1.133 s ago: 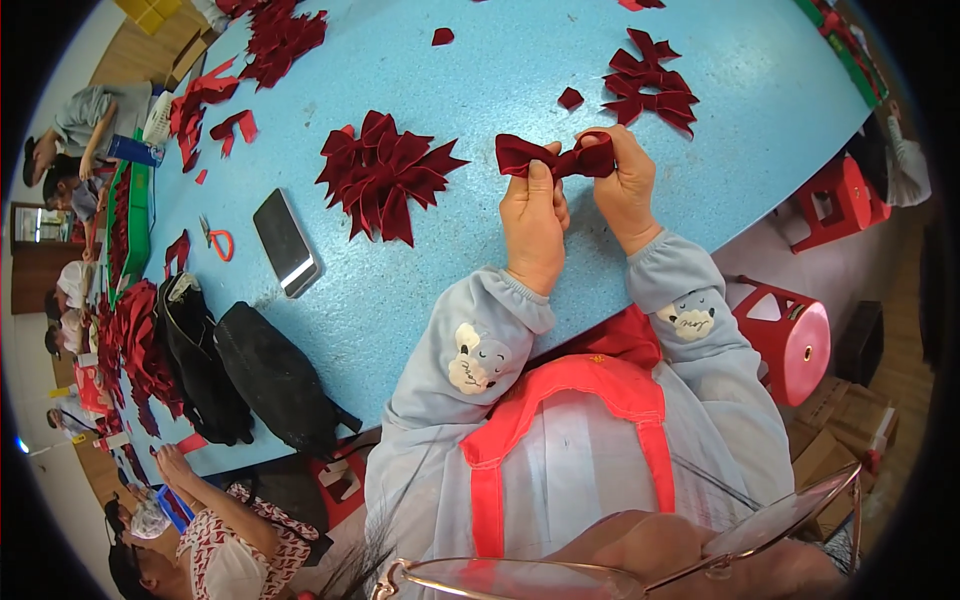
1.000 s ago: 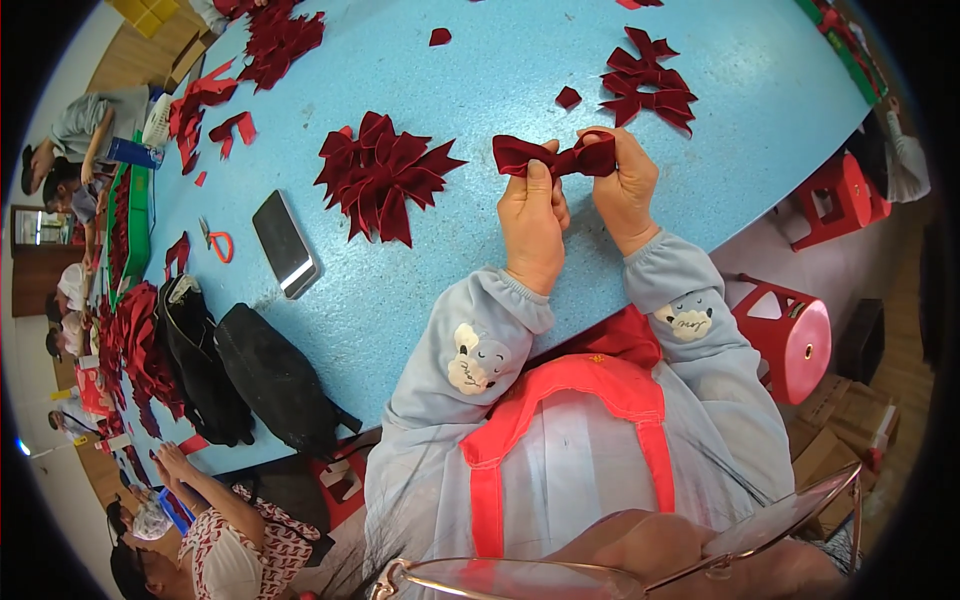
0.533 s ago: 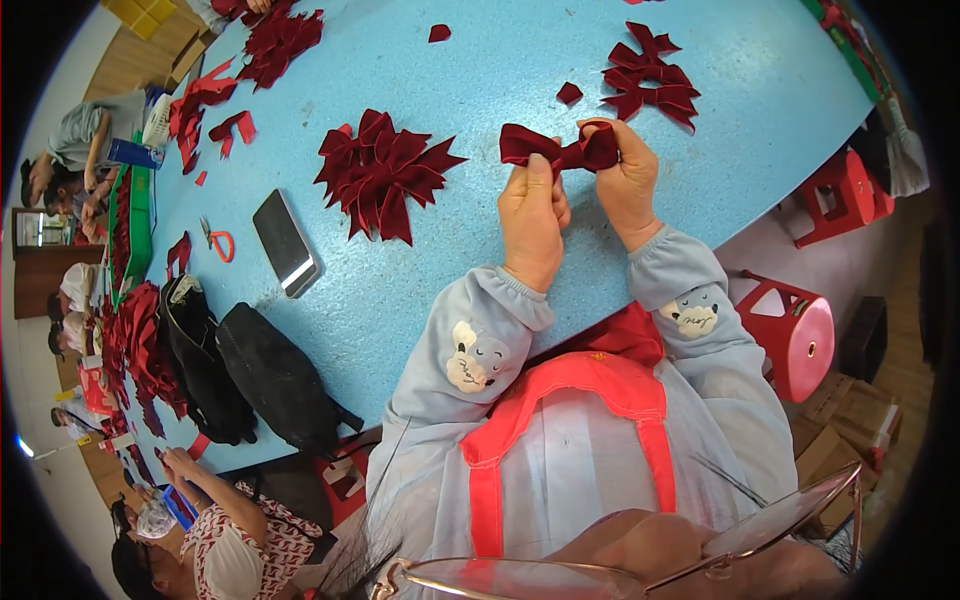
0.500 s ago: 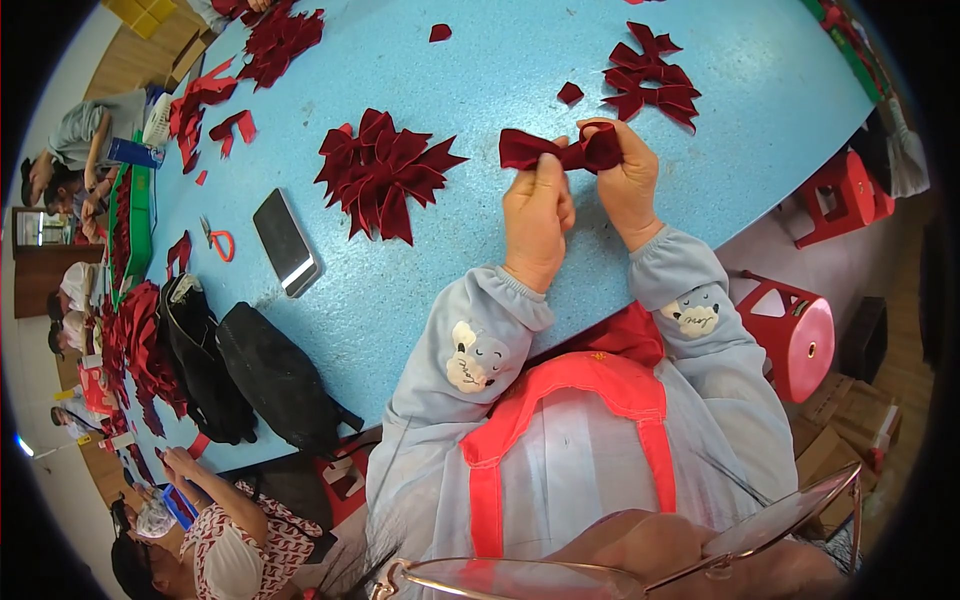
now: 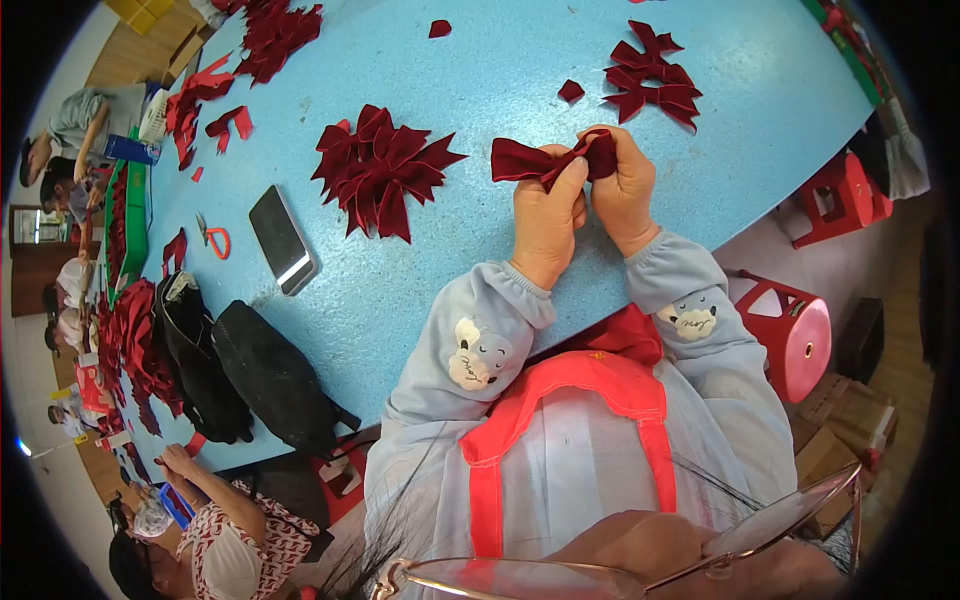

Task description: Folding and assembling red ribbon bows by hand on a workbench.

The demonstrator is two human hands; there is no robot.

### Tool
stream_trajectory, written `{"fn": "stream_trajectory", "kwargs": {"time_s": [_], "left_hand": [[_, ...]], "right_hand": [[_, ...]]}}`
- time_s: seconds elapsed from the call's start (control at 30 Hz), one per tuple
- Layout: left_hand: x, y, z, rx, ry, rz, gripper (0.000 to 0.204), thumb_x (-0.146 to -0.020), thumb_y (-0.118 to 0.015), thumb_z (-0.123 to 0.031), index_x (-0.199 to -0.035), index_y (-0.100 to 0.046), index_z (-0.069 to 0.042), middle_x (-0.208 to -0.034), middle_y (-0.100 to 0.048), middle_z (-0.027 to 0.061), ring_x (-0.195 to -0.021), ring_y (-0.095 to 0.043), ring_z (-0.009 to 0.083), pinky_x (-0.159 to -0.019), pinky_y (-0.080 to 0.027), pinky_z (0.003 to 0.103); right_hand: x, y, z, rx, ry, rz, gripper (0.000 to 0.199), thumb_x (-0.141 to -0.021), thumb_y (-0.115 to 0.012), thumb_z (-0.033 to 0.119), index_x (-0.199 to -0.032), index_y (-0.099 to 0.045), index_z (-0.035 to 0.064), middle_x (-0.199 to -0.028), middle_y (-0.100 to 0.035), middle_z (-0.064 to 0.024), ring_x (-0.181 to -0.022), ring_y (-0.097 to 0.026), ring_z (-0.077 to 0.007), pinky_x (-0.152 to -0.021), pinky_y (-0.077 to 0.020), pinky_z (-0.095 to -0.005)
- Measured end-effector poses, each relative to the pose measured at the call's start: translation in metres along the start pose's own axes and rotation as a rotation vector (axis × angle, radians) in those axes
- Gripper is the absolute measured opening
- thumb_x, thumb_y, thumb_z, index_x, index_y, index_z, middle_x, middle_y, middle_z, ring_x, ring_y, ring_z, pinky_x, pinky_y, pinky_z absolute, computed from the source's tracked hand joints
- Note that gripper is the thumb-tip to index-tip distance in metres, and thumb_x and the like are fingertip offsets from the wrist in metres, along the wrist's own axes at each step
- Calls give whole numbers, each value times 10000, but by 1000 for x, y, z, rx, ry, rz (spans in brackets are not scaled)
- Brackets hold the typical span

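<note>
Between my two hands, above the blue table, is a dark red velvet bow [image 5: 519, 160]. My left hand [image 5: 549, 217] pinches it near the middle with thumb and fingers. At the bow's right loop, my right hand [image 5: 627, 183] is closed around the fabric. Part of the bow is hidden behind the fingers. A pile of dark red velvet bows [image 5: 380, 172] lies to the left of my hands. Farther off to the right sits a smaller group of bows [image 5: 652, 76], with a small red scrap [image 5: 571, 91] beside it.
On the blue table [image 5: 440, 290] lie a phone [image 5: 281, 240], orange-handled scissors [image 5: 213, 237] and black bags [image 5: 275, 375]. A heap of red fabric [image 5: 140, 340] and a green tray [image 5: 128, 225] line the left edge. A person [image 5: 235, 530] works at lower left. Red stools [image 5: 790, 335] stand right.
My left thumb has shifted right toward the bow's middle, and both hands sit closer together. The bow's left end has moved slightly left and its right loop is more covered.
</note>
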State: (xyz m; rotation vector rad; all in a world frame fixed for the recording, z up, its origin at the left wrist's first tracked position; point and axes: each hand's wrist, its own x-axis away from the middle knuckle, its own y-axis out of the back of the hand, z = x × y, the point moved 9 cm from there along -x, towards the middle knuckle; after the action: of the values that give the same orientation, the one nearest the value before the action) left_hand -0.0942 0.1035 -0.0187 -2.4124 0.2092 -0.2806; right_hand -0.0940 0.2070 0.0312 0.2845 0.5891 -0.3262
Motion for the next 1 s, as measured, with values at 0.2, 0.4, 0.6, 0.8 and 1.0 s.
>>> {"fn": "stream_trajectory", "kwargs": {"time_s": [0.2,0.4,0.6,0.8,1.0], "left_hand": [[2,-5,2,92,19,18,133,-851,-583,-138,-934,-500,-77,-638,-441,-44,-463,-359,34,-395,-272,201],[3,-2,3,97,13,-24,140,-864,-584,-166,-934,-491,-87,-629,-426,-50,-458,-343,31,-389,-257,200],[-1,9,5,46,80,-49,153,-881,-577,-223,-915,-501,-94,-631,-432,-47,-456,-331,25,-381,-237,189],[3,8,3,146,127,-64,165,-878,-579,-250,-850,-516,-100,-634,-436,-42,-450,-326,25,-375,-226,188],[1,9,11,164,158,-27,200,-866,-593,-262,-805,-514,-90,-627,-441,-42,-442,-323,27,-373,-226,194]], "right_hand": [[3,5,0,9,-33,-37,78,-886,-510,57,-923,-551,2,-811,-604,-38,-729,-537,-85,-653,-454,-229],[-1,0,-1,-49,-44,2,85,-866,-529,39,-939,-559,8,-829,-589,-43,-728,-536,-97,-655,-452,-234],[-14,-9,18,69,169,94,119,-836,-531,9,-950,-563,23,-885,-561,-54,-780,-538,-130,-686,-445,-251],[-10,-12,13,130,248,153,134,-842,-505,8,-966,-550,31,-886,-550,-51,-806,-526,-143,-697,-437,-265],[-6,-10,-10,-81,-10,131,111,-858,-512,38,-963,-547,33,-865,-542,-47,-781,-503,-122,-691,-429,-247]]}}
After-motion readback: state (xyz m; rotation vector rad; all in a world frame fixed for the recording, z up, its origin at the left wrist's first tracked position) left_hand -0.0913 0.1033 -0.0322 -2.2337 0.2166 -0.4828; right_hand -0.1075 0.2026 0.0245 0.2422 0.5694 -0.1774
